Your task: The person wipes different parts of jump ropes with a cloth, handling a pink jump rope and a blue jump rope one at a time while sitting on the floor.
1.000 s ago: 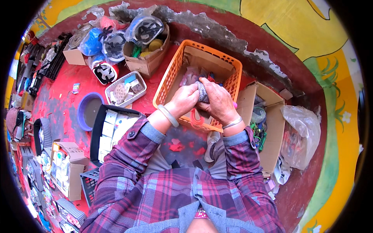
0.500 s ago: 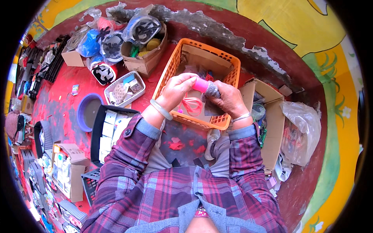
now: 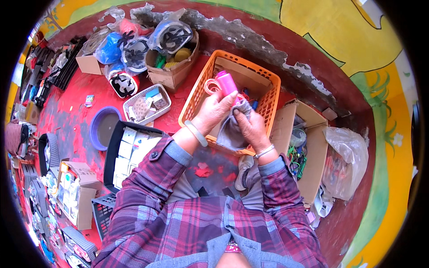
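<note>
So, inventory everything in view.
basket: one, orange, centre
cylinder: one, pink, over basket
cord: one coil, pink, beside cylinder
cloth: one, grey, basket's near side
small basket: one, white, left of centre
basin: one, purple, left
tray: one, black, left
cardboard boxes: three-plus, brown, left and right
helmets: three-plus, mixed, upper left
large plastic bag: one, clear, far right
clutter: uncountable, mixed, left edge
floor: one, red, below
wall: one, multicoloured, top and right
left hand: one, bare, on cylinder
right hand: one, bare, on cloth
sleeves: two, purple plaid, lower centre
</note>
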Demonstrator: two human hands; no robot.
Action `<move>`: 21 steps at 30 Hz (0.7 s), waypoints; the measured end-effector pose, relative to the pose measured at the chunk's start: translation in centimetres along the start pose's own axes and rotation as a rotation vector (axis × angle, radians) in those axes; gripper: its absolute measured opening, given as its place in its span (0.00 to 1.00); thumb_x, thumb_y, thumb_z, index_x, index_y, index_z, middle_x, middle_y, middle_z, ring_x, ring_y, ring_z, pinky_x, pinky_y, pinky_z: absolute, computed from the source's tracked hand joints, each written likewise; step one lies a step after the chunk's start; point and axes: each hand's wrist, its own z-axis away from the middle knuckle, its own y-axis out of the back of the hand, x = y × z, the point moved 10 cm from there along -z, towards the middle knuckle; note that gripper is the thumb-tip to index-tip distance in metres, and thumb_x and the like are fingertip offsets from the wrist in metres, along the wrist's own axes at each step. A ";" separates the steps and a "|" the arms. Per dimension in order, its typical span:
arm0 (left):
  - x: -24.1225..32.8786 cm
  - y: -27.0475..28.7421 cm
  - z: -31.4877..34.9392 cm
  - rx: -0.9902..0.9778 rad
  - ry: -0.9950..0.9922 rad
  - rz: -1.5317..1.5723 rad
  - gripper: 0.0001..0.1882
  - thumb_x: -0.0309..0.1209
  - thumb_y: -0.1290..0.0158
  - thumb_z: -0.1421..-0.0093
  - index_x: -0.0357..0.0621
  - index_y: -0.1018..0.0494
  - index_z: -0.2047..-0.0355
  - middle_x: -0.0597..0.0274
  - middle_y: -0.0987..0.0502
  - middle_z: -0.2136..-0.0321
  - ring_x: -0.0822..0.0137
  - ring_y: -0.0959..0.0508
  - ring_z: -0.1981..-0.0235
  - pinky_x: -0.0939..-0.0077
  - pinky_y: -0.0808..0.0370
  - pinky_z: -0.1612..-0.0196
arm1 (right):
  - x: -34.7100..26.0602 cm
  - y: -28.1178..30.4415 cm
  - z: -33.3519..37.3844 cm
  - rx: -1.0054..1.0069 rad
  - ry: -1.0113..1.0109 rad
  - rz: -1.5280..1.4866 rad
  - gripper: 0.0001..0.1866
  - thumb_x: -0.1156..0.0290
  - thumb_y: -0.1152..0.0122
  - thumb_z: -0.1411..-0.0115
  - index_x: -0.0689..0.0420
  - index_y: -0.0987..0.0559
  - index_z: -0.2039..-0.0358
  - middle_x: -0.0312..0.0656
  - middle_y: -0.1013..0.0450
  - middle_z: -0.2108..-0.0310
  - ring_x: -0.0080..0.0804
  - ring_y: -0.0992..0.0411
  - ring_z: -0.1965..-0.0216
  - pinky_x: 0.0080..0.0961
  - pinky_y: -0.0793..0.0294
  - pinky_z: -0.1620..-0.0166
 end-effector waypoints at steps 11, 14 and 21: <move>1.6 2.2 -0.3 0.130 -0.053 0.091 0.12 0.39 0.53 0.38 0.42 0.34 0.66 0.66 0.30 0.79 0.75 0.30 0.78 0.79 0.30 0.71 | 3.7 3.0 -0.5 -0.128 -0.252 -0.205 0.20 0.55 0.54 0.36 0.61 0.24 0.65 0.33 0.27 0.71 0.18 0.33 0.69 0.18 0.32 0.64; 1.2 1.5 -0.1 0.045 0.038 -0.127 0.11 0.36 0.52 0.39 0.42 0.34 0.62 0.67 0.30 0.76 0.77 0.30 0.78 0.82 0.31 0.74 | 2.4 6.2 -1.2 0.025 -0.145 -0.626 0.27 0.50 0.53 0.38 0.61 0.33 0.48 0.40 0.31 0.54 0.27 0.32 0.54 0.26 0.34 0.48; 0.7 -1.4 0.7 -0.120 -0.153 -0.654 0.18 0.37 0.47 0.45 0.39 0.33 0.59 0.59 0.26 0.71 0.67 0.25 0.72 0.72 0.28 0.67 | -1.2 5.8 -1.2 -0.025 0.057 -0.918 0.45 0.36 0.51 0.48 0.60 0.42 0.41 0.41 0.37 0.46 0.35 0.37 0.46 0.34 0.40 0.42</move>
